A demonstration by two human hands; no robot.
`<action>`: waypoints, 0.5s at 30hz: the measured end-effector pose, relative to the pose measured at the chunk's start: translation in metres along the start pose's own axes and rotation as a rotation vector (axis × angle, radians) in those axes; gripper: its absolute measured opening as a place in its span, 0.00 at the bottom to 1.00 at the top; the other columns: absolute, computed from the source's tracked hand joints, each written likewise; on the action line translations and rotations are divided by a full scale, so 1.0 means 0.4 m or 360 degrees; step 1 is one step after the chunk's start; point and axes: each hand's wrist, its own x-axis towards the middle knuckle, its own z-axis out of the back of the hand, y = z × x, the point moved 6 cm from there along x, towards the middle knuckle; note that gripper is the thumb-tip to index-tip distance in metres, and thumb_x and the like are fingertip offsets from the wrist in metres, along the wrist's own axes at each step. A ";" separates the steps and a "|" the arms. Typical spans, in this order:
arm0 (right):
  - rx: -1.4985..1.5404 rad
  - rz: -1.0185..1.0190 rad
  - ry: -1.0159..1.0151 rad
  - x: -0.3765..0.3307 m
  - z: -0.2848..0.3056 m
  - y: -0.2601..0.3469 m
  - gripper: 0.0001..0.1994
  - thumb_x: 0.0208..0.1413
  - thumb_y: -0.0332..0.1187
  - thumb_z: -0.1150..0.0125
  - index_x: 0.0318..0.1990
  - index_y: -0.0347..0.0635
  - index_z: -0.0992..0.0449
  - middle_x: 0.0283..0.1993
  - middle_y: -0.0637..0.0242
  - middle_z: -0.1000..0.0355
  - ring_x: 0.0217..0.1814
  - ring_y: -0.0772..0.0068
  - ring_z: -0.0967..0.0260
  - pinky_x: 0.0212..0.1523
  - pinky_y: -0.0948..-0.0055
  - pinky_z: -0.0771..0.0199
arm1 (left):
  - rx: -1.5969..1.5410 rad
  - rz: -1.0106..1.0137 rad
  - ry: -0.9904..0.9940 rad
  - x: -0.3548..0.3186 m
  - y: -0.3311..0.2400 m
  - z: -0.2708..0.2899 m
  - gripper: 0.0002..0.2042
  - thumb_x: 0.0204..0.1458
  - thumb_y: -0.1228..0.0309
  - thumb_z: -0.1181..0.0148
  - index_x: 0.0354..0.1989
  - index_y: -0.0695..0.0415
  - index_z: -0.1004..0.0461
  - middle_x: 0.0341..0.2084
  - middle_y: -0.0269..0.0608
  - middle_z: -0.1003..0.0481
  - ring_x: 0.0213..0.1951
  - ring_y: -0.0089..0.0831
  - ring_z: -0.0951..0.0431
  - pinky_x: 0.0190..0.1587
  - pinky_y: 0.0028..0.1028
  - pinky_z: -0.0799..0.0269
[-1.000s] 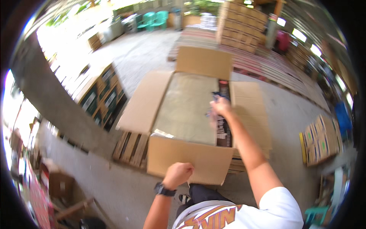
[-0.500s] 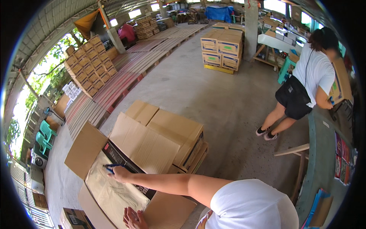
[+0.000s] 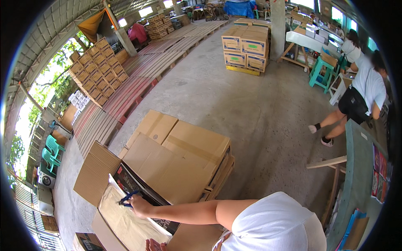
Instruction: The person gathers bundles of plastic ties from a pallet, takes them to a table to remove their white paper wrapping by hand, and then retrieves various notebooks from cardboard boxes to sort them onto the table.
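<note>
Blue tool (image 3: pixel 125 199) gripped in right hand (image 3: pixel 140 207), over sheet (image 3: pixel 121 219) toward right edge of box (image 3: pixel 95 172). Newly showing a white edge, so maybe looser. Can't tell grip of left hand (image 3: pixel 154 245).

A sheet (image 3: pixel 115 211) lies in the open carton (image 3: pixel 93 169), left of a narrow package (image 3: pixel 125 177), the right hand (image 3: pixel 140 207) over the line between them. Closed cartons (image 3: pixel 197 140) stand just right of the open carton; behind them run pallets (image 3: pixel 144 90), with a box stack (image 3: pixel 95 72) along their left side. At right, a bench (image 3: pixel 356 175) stands before a co-worker (image 3: pixel 368 83), stools (image 3: pixel 321 75) farther back.
</note>
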 end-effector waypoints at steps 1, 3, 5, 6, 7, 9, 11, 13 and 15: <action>0.0000 0.0003 0.0013 -0.005 0.012 0.013 0.20 0.46 0.33 0.45 0.48 0.36 0.34 0.49 0.49 0.42 0.48 0.48 0.40 0.45 0.59 0.35 | -0.0026 0.0020 0.0005 -0.002 0.001 0.006 0.18 0.46 0.57 0.46 0.44 0.52 0.28 0.46 0.37 0.32 0.46 0.40 0.33 0.47 0.40 0.39; 0.0182 -0.0283 0.0068 -0.019 0.026 0.008 0.20 0.46 0.33 0.45 0.48 0.37 0.34 0.45 0.44 0.38 0.40 0.47 0.34 0.41 0.61 0.32 | -0.0053 0.0039 -0.0009 -0.011 0.006 0.011 0.18 0.46 0.57 0.46 0.43 0.52 0.28 0.46 0.38 0.31 0.46 0.40 0.34 0.47 0.40 0.39; 0.0035 -0.0166 0.0238 -0.013 0.017 0.007 0.19 0.47 0.29 0.48 0.49 0.38 0.34 0.40 0.45 0.33 0.36 0.48 0.32 0.38 0.60 0.31 | -0.0082 0.0043 -0.0025 -0.012 0.003 0.017 0.18 0.46 0.57 0.46 0.42 0.53 0.27 0.45 0.38 0.31 0.46 0.41 0.34 0.47 0.40 0.39; 0.0006 -0.0134 0.0245 -0.020 0.011 0.009 0.18 0.46 0.26 0.50 0.48 0.38 0.34 0.37 0.46 0.32 0.37 0.50 0.32 0.39 0.60 0.31 | -0.0070 0.0031 -0.0033 -0.013 0.001 0.021 0.18 0.46 0.57 0.45 0.42 0.53 0.28 0.45 0.39 0.31 0.45 0.41 0.33 0.47 0.40 0.39; -0.0021 -0.0100 0.0260 -0.025 0.003 0.013 0.18 0.46 0.24 0.52 0.48 0.38 0.34 0.35 0.48 0.30 0.38 0.51 0.31 0.40 0.60 0.31 | -0.0057 0.0024 -0.0041 -0.017 0.001 0.024 0.18 0.46 0.57 0.45 0.43 0.54 0.28 0.45 0.40 0.31 0.45 0.42 0.33 0.46 0.40 0.39; 0.0011 -0.0036 0.0263 -0.031 -0.014 0.024 0.20 0.43 0.19 0.55 0.48 0.39 0.33 0.41 0.52 0.31 0.41 0.52 0.32 0.41 0.61 0.32 | -0.0105 0.0083 -0.0051 -0.020 0.001 0.030 0.18 0.46 0.57 0.45 0.43 0.55 0.28 0.45 0.41 0.31 0.45 0.43 0.33 0.46 0.41 0.39; 0.0072 0.0523 -0.0017 -0.059 0.013 0.101 0.20 0.42 0.18 0.55 0.46 0.40 0.32 0.45 0.55 0.33 0.43 0.53 0.33 0.42 0.64 0.32 | 0.0008 -0.0084 -0.0126 -0.052 0.016 0.029 0.18 0.47 0.59 0.46 0.44 0.57 0.30 0.44 0.45 0.32 0.45 0.45 0.34 0.46 0.41 0.39; 0.0350 0.0832 -0.0078 -0.096 0.026 0.191 0.19 0.39 0.18 0.54 0.43 0.37 0.31 0.44 0.59 0.33 0.44 0.57 0.34 0.42 0.67 0.32 | -0.0041 0.0085 -0.0028 -0.052 0.092 -0.019 0.19 0.49 0.62 0.47 0.47 0.59 0.33 0.46 0.47 0.34 0.46 0.45 0.35 0.48 0.39 0.40; 0.0514 0.1381 -0.0160 -0.167 0.051 0.304 0.19 0.37 0.19 0.52 0.43 0.38 0.32 0.41 0.59 0.33 0.40 0.57 0.33 0.39 0.67 0.31 | -0.1344 0.0840 -0.0166 -0.021 -0.044 0.120 0.24 0.54 0.62 0.56 0.56 0.64 0.45 0.52 0.50 0.40 0.51 0.40 0.38 0.52 0.35 0.43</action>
